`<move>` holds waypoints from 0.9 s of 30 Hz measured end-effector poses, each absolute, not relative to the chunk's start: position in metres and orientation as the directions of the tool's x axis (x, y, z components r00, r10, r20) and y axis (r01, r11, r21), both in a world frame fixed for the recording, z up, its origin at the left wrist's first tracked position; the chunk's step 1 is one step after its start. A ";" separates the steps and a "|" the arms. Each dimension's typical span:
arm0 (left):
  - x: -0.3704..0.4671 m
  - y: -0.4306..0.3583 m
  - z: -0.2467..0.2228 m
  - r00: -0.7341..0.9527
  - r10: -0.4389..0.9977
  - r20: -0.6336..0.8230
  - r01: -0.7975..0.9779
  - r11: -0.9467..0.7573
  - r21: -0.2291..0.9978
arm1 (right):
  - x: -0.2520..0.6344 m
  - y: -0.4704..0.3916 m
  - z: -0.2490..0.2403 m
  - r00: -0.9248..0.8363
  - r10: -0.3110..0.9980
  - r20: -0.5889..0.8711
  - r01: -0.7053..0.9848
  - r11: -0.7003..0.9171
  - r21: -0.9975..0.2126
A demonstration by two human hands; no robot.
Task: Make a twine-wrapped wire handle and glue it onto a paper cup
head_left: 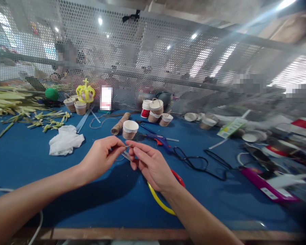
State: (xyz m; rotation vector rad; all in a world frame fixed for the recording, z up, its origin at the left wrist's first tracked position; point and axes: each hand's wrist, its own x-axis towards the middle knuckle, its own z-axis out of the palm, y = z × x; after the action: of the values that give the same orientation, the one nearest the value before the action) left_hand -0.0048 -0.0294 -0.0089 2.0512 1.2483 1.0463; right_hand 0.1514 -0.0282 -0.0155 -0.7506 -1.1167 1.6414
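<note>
My left hand (pixel 105 153) pinches one end of a short thin piece of twine (pixel 128 146) between thumb and fingertips. The other end is pinched by my right hand (pixel 151 160), just to the right, so the twine spans the small gap. Under my right hand show a yellow loop (pixel 159 200) and a red loop (pixel 179 178), which look like scissor handles. A metal strip (pixel 126 155) shows by its fingers; whether it belongs to them is hidden. Right behind the hands stands a small twine-wrapped cup (pixel 130 129) with a white rim. A twine roll (pixel 120 124) lies beside it.
A blue glue gun (pixel 159 141) trails a black cord toward a purple power strip (pixel 266 185). White crumpled cloth (pixel 66 140) and green braided strips (pixel 51 120) lie left. More cups (pixel 156 107), a yellow crown (pixel 85 92) and a phone (pixel 106 98) stand before the perforated screen.
</note>
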 end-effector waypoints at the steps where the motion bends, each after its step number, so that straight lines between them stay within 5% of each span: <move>1: -0.005 -0.029 -0.009 0.279 0.893 0.353 0.502 -0.449 0.739 | 0.151 -0.028 -0.015 -0.338 0.941 0.027 -0.380 -0.110 -0.919; 9: -0.006 -0.030 -0.010 0.279 0.869 0.408 0.515 -0.494 0.700 | 0.153 -0.027 -0.014 -0.424 0.904 -0.049 -0.403 -0.237 -0.884; 27: -0.008 -0.028 -0.009 0.235 0.844 0.483 0.544 -0.526 0.654 | 0.153 -0.027 -0.016 -0.417 0.908 -0.038 -0.370 -0.208 -0.905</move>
State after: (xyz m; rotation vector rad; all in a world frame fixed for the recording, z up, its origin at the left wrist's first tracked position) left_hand -0.0075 -0.0281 -0.0090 2.1659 1.2822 1.1897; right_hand 0.1527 -0.0274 -0.0160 -0.7513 -1.0977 1.7713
